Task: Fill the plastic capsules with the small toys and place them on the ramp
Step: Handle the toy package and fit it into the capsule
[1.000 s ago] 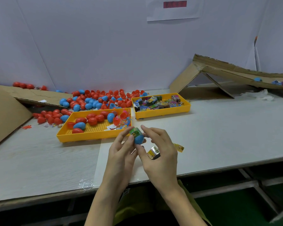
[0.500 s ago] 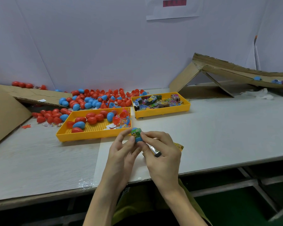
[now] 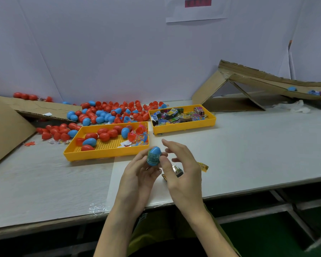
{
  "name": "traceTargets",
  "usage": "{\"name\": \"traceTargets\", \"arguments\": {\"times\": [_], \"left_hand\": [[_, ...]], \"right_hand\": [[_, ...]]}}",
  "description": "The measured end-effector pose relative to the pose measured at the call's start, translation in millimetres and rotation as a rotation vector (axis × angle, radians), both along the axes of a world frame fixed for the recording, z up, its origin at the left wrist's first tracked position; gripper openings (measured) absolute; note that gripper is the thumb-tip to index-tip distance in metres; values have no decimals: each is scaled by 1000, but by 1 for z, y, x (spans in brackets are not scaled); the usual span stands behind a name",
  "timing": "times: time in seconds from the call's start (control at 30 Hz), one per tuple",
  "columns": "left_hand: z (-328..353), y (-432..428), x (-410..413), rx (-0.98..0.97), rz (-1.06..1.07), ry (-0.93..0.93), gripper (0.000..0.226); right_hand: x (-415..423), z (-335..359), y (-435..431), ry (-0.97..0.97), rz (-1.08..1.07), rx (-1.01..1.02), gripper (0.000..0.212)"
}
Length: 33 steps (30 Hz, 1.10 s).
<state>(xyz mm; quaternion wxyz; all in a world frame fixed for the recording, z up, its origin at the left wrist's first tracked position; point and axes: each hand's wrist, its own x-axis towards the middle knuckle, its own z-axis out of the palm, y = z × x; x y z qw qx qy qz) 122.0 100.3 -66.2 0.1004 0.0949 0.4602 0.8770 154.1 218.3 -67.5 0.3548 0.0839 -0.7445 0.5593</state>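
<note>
Grips 1 blue capsule (image 3: 153,156) in left hand (image 3: 139,176) near tabletop (image 3: 248,154) front edge; touches it with wide-spread right hand (image 3: 184,173).

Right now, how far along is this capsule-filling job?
Done: a few capsules already sit low on the cardboard ramp. In hand: the left hand holds a closed blue capsule, the right hand beside it. Left: that capsule isn't on the ramp yet, and many red and blue capsules lie in the yellow tray and the pile behind it, with toy packets in the second tray.
</note>
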Motion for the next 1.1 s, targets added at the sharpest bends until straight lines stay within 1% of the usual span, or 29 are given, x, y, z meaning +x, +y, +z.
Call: {"name": "traceTargets", "arguments": {"times": [0.1, 0.17, 0.3, 0.4, 0.47, 0.53, 0.63, 0.73, 0.87, 0.93, 1.0, 1.1], "left_hand": [[-1, 2, 0, -12, -2, 17, 31], [-1, 3, 0, -40, 9, 19, 32], [4, 5, 4, -99, 1, 48, 45], [4, 4, 4, -117, -48, 70, 42], [5, 4, 5, -127, -77, 82, 41], [6, 6, 6, -104, -95, 93, 40], [6, 8, 7, -105, -93, 91, 37], [4, 9, 7, -141, -57, 93, 34], [7, 7, 9, -60, -6, 113, 36], [7, 6, 10, -63, 9, 135, 32], [7, 7, 11, -60, 34, 135, 26], [7, 7, 11, -50, 48, 135, 27]], "right_hand": [[0, 0, -1, -16, 25, 9, 29], [0, -1, 0, -28, -5, -11, 26], [0, 0, 1, -63, -30, -126, 25], [1, 0, 1, -31, -62, -173, 13], [1, 1, 2, -16, -67, -150, 10], [2, 1, 2, -2, -27, -98, 14], [1, 0, 0, 12, 4, 16, 31], [0, -3, -1, 22, 3, 35, 38], [0, -4, 0, 32, -1, 79, 48], [1, -5, 0, 55, -15, 78, 47], [1, -5, 0, 94, -43, 69, 40], [0, -6, 0, 141, -49, 51, 34]]}}
